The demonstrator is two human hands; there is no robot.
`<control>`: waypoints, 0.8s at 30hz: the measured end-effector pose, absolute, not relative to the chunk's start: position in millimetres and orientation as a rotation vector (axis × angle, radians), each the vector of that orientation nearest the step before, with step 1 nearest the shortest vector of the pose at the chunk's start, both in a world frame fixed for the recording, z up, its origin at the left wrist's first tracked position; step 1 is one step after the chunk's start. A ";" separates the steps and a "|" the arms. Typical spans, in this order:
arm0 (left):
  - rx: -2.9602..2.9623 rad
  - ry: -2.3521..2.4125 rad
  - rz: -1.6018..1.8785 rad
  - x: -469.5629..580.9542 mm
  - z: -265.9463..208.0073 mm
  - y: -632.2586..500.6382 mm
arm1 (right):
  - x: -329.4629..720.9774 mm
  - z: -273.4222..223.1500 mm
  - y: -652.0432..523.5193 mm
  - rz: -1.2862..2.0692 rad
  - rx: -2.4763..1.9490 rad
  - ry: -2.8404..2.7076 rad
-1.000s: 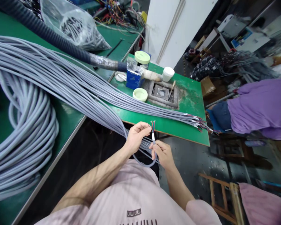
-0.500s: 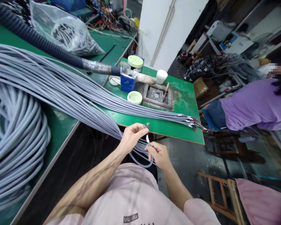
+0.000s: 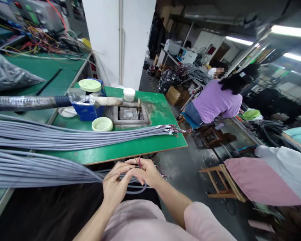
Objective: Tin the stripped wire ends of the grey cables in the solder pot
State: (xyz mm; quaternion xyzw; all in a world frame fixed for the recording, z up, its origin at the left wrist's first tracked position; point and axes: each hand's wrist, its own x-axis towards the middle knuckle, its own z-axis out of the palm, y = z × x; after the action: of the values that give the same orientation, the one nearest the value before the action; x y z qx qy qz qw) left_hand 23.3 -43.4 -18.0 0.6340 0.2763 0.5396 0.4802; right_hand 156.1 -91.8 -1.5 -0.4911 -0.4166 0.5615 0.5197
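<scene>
Your right grip [image 3: 149, 174] is closed on the gray multicore cable [image 3: 137, 192], just in front of your body. Its smooth, round sheath bends in a soft loop below your fingers, and its thin conductors [image 3: 138, 162], red and darker strands, fan upward past your fingertips. Your left grip [image 3: 115, 184] meets the right one, fingers curled; the overlap hides whether it pinches a strand, so I can't tell.

From your hands, a slack, ropey cable bundle [image 3: 45, 169] spreads toward 9 o'clock. Beyond it, a second bundle [image 3: 110, 138] lies flat across the glossy green worktop [image 3: 163, 144], its frayed, white-banded ends at 1 o'clock. At 12 o'clock a square pot [image 3: 115, 115] with a crusty gray rim is sunk in the worktop, a slim wooden stick [image 3: 139, 106] leaning in it and a smooth white tub [image 3: 129, 94] behind. Toward 11 o'clock sit a shallow, pale green round lid [image 3: 102, 124] and a blue box [image 3: 86, 110]; the ribbed hose [image 3: 27, 102], partly wrapped in shiny silver, reaches the box from 10 o'clock. A slatted wooden stool [image 3: 222, 182] stands at 3 o'clock.
</scene>
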 end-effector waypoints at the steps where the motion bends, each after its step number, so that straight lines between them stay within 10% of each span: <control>1: 1.532 0.681 1.292 24.4 -18.8 -45.3 | 156.5 -0.7 -92.3 1.327 -1.165 -1.014; 24: 1.109 0.783 1.014 20.6 -15.5 -36.0 | 159.0 13.6 -96.2 0.420 -1.436 -1.521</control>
State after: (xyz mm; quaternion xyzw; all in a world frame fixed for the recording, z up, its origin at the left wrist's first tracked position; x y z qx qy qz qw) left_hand 20.6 -36.0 -15.5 0.4905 0.3461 0.4486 0.6621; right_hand 159.0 -96.2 13.6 -0.5893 -0.6243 0.1723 0.4829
